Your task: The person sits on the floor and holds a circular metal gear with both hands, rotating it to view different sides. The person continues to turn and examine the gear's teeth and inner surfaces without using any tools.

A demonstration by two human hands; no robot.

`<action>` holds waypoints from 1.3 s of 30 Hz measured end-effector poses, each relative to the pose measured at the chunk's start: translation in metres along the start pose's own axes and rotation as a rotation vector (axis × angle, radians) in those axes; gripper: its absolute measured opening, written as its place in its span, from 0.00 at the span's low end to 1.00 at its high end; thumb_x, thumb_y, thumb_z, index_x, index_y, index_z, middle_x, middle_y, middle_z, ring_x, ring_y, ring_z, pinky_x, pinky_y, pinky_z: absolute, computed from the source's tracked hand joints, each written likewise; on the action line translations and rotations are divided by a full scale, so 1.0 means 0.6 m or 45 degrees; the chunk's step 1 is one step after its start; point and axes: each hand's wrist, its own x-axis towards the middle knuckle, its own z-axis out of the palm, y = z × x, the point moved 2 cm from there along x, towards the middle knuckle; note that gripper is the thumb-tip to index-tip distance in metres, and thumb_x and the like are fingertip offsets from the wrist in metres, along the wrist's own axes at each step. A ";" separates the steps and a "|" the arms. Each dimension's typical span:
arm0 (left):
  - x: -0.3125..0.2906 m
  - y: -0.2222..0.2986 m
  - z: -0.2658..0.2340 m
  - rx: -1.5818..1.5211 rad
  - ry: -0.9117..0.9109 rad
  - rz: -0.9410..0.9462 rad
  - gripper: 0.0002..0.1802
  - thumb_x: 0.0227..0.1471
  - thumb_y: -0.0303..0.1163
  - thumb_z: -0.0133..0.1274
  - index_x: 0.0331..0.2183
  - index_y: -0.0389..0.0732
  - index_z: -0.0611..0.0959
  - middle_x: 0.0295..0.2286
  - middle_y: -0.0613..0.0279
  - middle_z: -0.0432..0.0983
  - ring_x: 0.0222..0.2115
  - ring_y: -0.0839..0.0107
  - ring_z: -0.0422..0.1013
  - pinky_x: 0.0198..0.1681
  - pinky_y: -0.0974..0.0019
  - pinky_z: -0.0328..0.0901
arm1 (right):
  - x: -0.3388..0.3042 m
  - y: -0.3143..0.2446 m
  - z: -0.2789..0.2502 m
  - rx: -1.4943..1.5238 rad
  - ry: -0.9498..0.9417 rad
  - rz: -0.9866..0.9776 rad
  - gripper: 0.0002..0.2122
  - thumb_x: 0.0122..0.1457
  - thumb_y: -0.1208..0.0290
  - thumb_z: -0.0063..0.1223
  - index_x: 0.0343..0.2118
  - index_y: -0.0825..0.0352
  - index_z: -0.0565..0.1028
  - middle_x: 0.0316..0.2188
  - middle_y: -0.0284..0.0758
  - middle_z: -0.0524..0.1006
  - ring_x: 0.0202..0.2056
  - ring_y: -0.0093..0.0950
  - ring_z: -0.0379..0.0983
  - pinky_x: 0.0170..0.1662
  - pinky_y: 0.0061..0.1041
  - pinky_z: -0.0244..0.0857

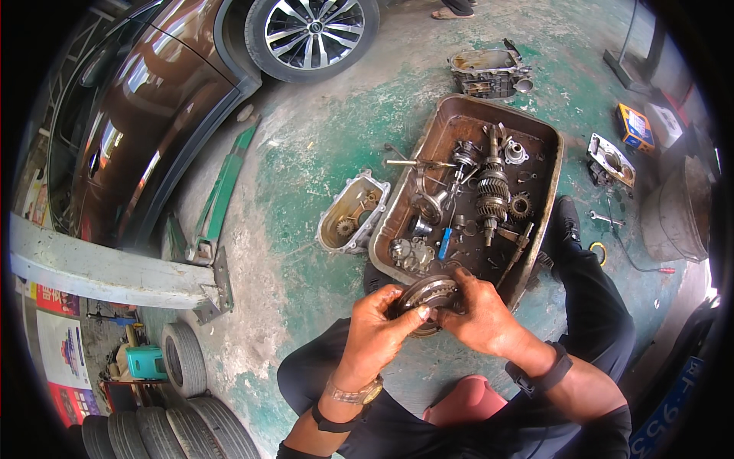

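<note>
Above the near edge of the brown metal tray (547, 222), I hold a dark, ring-shaped gearbox synchronizer hub (428, 294). My left hand (373, 325) grips its left side, with the thumb on the near face. My right hand (483, 315) is closed round the right side, its thumb close to the other one. Fingers cover part of the rim. Inside the tray lie a long shaft with several gears (493, 187), a loose gear (521, 205), a blue-handled screwdriver (445, 243) and a round flanged metal part (515, 151). Oil darkens the fingers.
Left of the tray sits an open metal housing (353, 212); another casing (489, 70) stands beyond it. A bucket (673, 210), a wrench (605, 218) and yellow tape (599, 252) are at right. A brown car (153, 115), green steel arm (228, 183) and tyres (183, 359) line the left.
</note>
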 end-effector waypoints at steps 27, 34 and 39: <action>0.008 -0.006 -0.009 -0.041 0.040 -0.237 0.13 0.53 0.36 0.59 0.34 0.35 0.78 0.20 0.74 0.68 0.13 0.91 0.52 0.13 0.81 0.45 | 0.001 0.027 0.003 0.161 -0.019 0.183 0.29 0.51 0.67 0.60 0.51 0.84 0.65 0.39 0.54 0.77 0.42 0.36 0.76 0.47 0.30 0.68; 0.006 -0.004 -0.014 -0.034 0.052 -0.306 0.13 0.53 0.31 0.58 0.37 0.33 0.79 0.32 0.63 0.77 0.31 0.79 0.72 0.33 0.75 0.67 | 0.003 0.042 0.009 0.278 -0.020 0.242 0.29 0.50 0.66 0.60 0.50 0.83 0.66 0.40 0.52 0.77 0.44 0.35 0.75 0.48 0.31 0.67; 0.007 -0.003 -0.012 -0.017 0.040 -0.302 0.13 0.53 0.33 0.58 0.37 0.33 0.79 0.32 0.64 0.77 0.31 0.79 0.71 0.32 0.76 0.65 | 0.001 0.042 0.008 0.290 -0.036 0.240 0.30 0.50 0.66 0.60 0.51 0.84 0.64 0.42 0.52 0.76 0.46 0.35 0.73 0.51 0.30 0.65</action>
